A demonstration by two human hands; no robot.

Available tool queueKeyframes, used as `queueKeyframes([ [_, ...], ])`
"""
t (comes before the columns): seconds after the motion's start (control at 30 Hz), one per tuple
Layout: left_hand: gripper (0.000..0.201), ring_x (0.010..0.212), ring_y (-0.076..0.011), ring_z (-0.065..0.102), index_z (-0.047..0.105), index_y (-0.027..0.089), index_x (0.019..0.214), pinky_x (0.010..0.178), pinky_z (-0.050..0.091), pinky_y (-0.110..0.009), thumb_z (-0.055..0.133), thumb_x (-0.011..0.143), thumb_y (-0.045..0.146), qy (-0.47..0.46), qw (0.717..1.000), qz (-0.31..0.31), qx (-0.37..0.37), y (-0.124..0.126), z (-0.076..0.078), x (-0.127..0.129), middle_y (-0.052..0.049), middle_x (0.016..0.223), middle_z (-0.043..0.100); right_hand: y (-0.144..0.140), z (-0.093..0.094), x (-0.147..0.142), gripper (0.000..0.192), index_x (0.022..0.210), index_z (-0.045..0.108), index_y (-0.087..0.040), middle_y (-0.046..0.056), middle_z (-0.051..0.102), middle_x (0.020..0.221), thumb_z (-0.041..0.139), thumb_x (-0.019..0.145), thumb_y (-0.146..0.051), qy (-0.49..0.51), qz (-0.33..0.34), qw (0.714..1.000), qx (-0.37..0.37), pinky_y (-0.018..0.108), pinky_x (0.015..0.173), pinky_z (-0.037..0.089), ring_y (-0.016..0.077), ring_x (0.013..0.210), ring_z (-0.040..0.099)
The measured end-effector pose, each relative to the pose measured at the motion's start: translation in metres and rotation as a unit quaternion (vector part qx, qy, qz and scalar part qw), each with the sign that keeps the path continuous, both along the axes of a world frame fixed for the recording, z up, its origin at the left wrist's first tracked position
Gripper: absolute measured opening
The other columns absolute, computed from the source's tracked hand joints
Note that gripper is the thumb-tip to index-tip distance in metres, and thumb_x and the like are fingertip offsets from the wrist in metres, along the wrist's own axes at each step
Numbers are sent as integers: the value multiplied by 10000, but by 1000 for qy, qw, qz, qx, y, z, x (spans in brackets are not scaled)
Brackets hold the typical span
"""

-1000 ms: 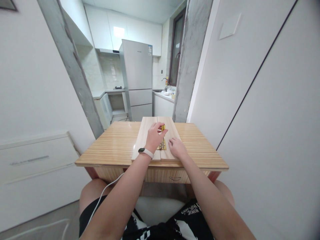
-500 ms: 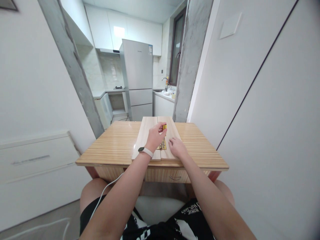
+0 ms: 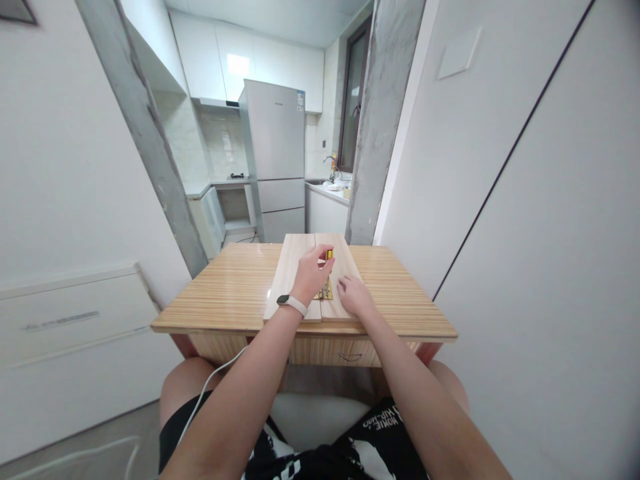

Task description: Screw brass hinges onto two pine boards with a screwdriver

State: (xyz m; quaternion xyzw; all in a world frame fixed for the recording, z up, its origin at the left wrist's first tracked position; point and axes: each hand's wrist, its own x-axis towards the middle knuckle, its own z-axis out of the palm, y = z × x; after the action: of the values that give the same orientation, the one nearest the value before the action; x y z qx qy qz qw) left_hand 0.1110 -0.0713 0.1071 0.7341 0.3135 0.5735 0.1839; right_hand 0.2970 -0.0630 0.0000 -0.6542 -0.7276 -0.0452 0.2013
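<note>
Our left hand (image 3: 311,275) pinched a small yellow-handled tool (image 3: 329,254), probably a screwdriver, over the brass hinge (image 3: 326,291) just below it. Our right hand (image 3: 353,296) lay flat and open on the boards (image 3: 295,257), steadying them on the bench (image 3: 230,287); we seemed mid-fastening, needing a steady tip.

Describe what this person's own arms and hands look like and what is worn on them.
Both arms are bare to above the elbow, with no sleeves and no gloves. The left hand has a slim band on its wrist: a white strap with a small black oblong face. The right hand and its wrist carry nothing; no rings can be made out on either hand. A thin white cable runs below the left forearm.
</note>
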Motion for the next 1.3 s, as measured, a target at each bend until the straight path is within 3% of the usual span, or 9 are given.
queueKeyframes([
  [0.33, 256, 906, -152, 682, 717, 232, 1133, 750, 644, -266, 763, 895, 151, -10, 1000, 22, 2, 0, 0, -1, -47, 1055, 646, 0, 0, 0, 348, 1210, 727, -233, 118, 686, 1268, 433, 1081, -369, 2, -3, 1000, -1, 313, 1100, 374, 231, 1217, 584],
  [0.47, 257, 875, -148, 690, 712, 229, 1161, 741, 642, -267, 723, 923, 132, -10, 1000, 15, -2, 0, -1, -1, -45, 1032, 645, -1, 0, 0, 340, 1198, 727, -233, 116, 690, 1248, 436, 1080, -361, 1, -2, 1000, 6, 308, 1094, 381, 227, 1202, 591],
  [0.73, 324, 915, -152, 715, 701, 249, 1241, 893, 641, -329, 633, 962, 100, 11, 1000, -26, 6, 0, -4, 2, -42, 1091, 727, -1, 3, -1, 320, 1175, 727, -234, 112, 695, 1228, 442, 1079, -342, -2, -1, 1000, -2, 311, 1094, 375, 227, 1208, 585],
  [0.87, 309, 987, -161, 696, 709, 250, 1212, 853, 644, -298, 713, 925, 136, -9, 1000, -24, 12, 0, -4, 4, -56, 1162, 678, -2, 3, -1, 320, 1168, 724, -235, 109, 692, 1228, 435, 1081, -343, 0, 2, 1000, -5, 311, 1100, 367, 224, 1216, 579],
  [0.97, 306, 909, -148, 677, 716, 247, 1185, 820, 641, -298, 759, 897, 150, -2, 1000, 2, 6, -1, -3, 4, -54, 1124, 627, -2, 4, -2, 316, 1130, 727, -231, 105, 697, 1205, 438, 1081, -350, -3, 1, 1000, -2, 306, 1091, 376, 221, 1194, 589],
  [1.1, 292, 879, -143, 666, 712, 248, 1184, 833, 634, -303, 716, 921, 120, 12, 1000, 11, 7, -2, -1, 3, -40, 1059, 623, -3, 4, -2, 306, 1117, 726, -226, 103, 700, 1194, 453, 1076, -356, -2, -2, 1000, 6, 300, 1079, 387, 221, 1179, 600],
  [1.3, 319, 955, -160, 692, 710, 249, 1208, 848, 647, -304, 643, 945, 82, 8, 1000, -21, 7, -5, -2, 3, -59, 1127, 660, -6, 7, -4, 339, 1168, 727, -229, 113, 697, 1230, 425, 1085, -359, -1, -2, 1000, -4, 319, 1096, 375, 230, 1202, 586],
])
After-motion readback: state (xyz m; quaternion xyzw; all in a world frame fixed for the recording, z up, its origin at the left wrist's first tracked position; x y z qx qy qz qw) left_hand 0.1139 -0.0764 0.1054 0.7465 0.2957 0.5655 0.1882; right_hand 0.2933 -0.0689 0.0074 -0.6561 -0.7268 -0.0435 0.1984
